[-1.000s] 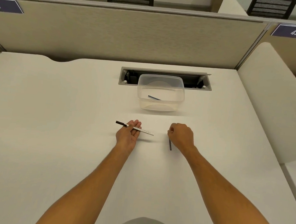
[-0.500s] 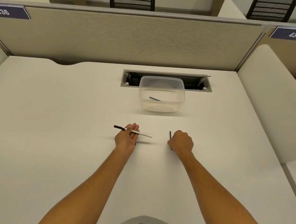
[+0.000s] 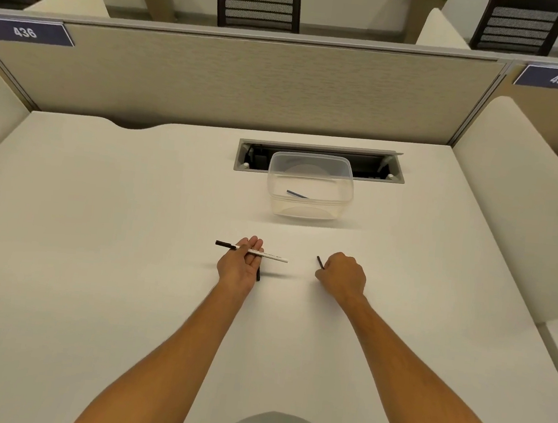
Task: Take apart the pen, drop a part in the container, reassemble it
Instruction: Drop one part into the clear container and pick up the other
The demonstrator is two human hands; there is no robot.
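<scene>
My left hand (image 3: 240,265) lies palm up on the white desk and holds a white pen barrel (image 3: 266,254) with a black end pointing left. A short dark piece (image 3: 258,274) shows at the hand's right edge. My right hand (image 3: 343,274) is curled shut on a thin dark pen part (image 3: 320,262), whose tip sticks out to the left of the fist. Beyond both hands stands a clear plastic container (image 3: 308,207) with a thin blue-grey part (image 3: 296,194) lying inside it.
A recessed cable tray (image 3: 378,168) opens in the desk right behind the container. A beige partition (image 3: 249,84) closes the far edge, and cream panels (image 3: 512,201) flank the right and left sides.
My right hand has pulled back slightly toward me, so the dark part now sticks out at its upper left instead of below it. The camera has tilted up. My left hand has barely moved.
</scene>
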